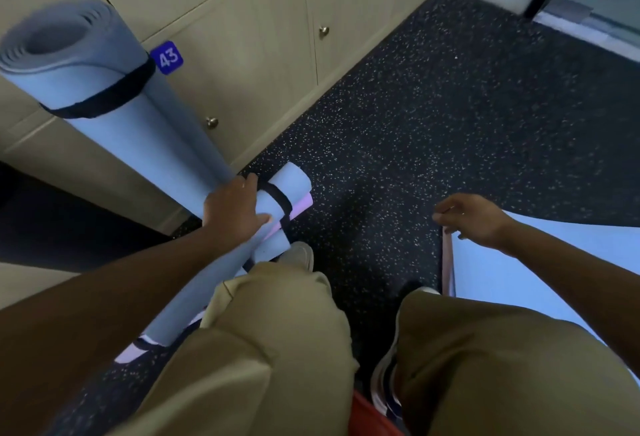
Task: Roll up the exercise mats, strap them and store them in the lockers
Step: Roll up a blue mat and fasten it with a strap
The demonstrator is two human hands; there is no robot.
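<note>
Quite a bit is hidden here: the speckled dark floor [398, 96] takes up most of the view, but the person's knees in tan trousers [277, 349] cover the lower middle. The flat blue mat [519, 269] on the right runs off the frame edge and is partly under the right forearm, so how far it stretches is anyone's guess. The beige lockers [242, 37] along the wall are cut off at the top; only the tags 43 and 42 can be read, and the dark gap at the far left is too dim to make out.

The big rolled blue mat [114, 96] sticks up toward the camera, its spiral end showing, with a black strap [104, 96] wrapped round it near that end. It leans across the locker fronts, its lower end down at the left hand. Just behind that hand, another rolled mat [287, 183] lies on the floor, blue with a pink edge, also banded with a dark strap, partly blocked by the hand and a shoe.

The left hand [232, 210] is wrapped round the lower end of the big roll, arm stretched forward. The right hand [467, 217] hovers over the flat mat's corner, fingers loosely curved, holding nothing
</note>
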